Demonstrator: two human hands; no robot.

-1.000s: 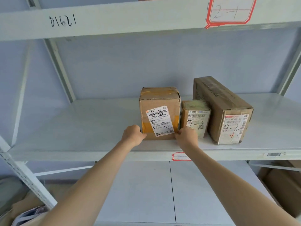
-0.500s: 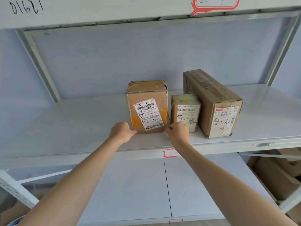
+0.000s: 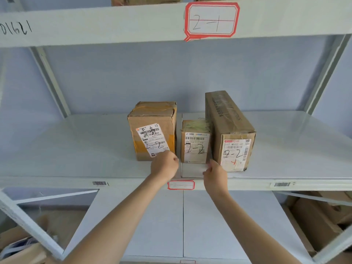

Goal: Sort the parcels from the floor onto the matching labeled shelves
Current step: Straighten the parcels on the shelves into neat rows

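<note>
Three corrugated cardboard parcels stand in a row on the middle shelf (image 3: 76, 149), a smooth pale-grey metal deck. The left parcel (image 3: 152, 128) is a near-cubic box with creased, dented edges, yellow and clear tape across its top, and a white shipping label stuck on askew, hand-marked "2-2". Just beside it, with a narrow gap, stands the small parcel (image 3: 195, 141), a squat box wrapped in glossy tape, its label also marked "2-2". Touching that one's right side is the long parcel (image 3: 228, 126), a rectangular carton set end-on, taped over printed text, its front label reading "2-2" with a red mark beneath. The left hand (image 3: 164, 165) sits at the lower right corner of the left parcel, fingers curled into a loose fist; whether it grips anything cannot be told. The right hand (image 3: 215, 174) hovers before the gap between the small and long parcels, fingers loosely bent, holding nothing visible. The shelf edge carries a red-bordered blank tag (image 3: 181, 185) and barcode stickers. The beam above bears a red-bordered label (image 3: 211, 20) reading "2-1". Brown cartons (image 3: 314, 221) lie lower right.
</note>
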